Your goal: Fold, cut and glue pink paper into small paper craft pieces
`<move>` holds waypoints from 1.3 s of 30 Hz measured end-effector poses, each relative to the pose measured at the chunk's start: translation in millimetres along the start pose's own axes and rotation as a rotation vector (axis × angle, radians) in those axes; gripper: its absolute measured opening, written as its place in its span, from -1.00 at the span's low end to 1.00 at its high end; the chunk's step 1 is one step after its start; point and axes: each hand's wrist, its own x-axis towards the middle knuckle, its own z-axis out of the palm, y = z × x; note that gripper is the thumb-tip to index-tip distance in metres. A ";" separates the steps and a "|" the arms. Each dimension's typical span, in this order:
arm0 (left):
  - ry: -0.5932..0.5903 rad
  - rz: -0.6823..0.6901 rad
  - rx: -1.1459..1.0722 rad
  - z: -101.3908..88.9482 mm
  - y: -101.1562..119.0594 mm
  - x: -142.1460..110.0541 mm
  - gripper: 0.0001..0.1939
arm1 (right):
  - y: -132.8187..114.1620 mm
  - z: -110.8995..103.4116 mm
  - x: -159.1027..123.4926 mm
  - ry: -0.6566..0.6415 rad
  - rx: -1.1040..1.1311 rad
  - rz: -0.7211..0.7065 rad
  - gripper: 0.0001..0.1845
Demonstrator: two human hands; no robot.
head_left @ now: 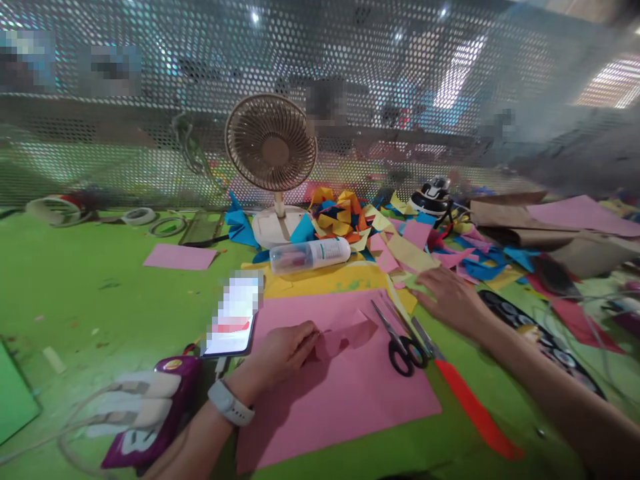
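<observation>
**Left hand (283,353) pinching creased pink piece (363,327), right hand (453,300) near the scraps (415,247)**

Head view:
- Left grip is closing on the near-left end of the pink piece, which is lying over the pink sheet (320,413). The piece's far end is lifting off the sheet and throwing a shadow.
- Right grip is looking released: fingers loosely spread, nothing visible in them. They're hanging at the edge of the scraps; can't tell if they're touching.
- Scissors (400,350) are lying idle on the sheet's right part. Knife (470,400) is lying just right of them, red handle pointing toward the person.
- Phone (233,327) is resting by the sheet's left edge, screen lit. Purple power strip (173,393) is sitting nearer, plugs in.
- Yellow paper (320,280) is showing past the sheet's far edge. Bottle (310,256) is lying beyond, fan (275,150) standing behind it on the green worktop (115,293).

Progress, my read: piece is already carrying a crease, so some shaping is done. Big sheet is looking flat, its visible near edges whole. Loose scraps are suggesting earlier cutting, but can't tie them to this piece. What's left: can't tell from this view.
</observation>
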 end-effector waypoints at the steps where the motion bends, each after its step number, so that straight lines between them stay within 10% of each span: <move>1: -0.002 -0.001 0.005 -0.5 0.4 0.0 -0.75 | -13.8 -7.5 -13.9 0.012 0.051 -0.016 -0.69; 7: 0.009 0.016 0.047 0.3 -0.9 0.3 -0.75 | -65.3 -20.6 -62.2 -0.163 0.197 -0.120 -0.86; 16: 0.012 0.001 0.058 3.3 -3.2 1.4 -0.74 | -42.6 -4.6 -52.1 -0.188 0.179 0.072 -0.77; 22: 0.026 0.015 0.070 2.5 -1.2 -0.3 -0.74 | -27.8 10.4 -46.9 -0.249 0.305 -0.066 -0.40; 30: 0.013 0.011 0.042 0.8 -0.2 0.2 -0.74 | -19.0 -11.3 -21.3 -0.357 0.561 -0.018 -0.74; 39: 0.015 0.012 0.044 2.2 -1.9 0.1 -0.75 | -27.1 12.4 -3.4 -0.247 0.476 0.222 -0.87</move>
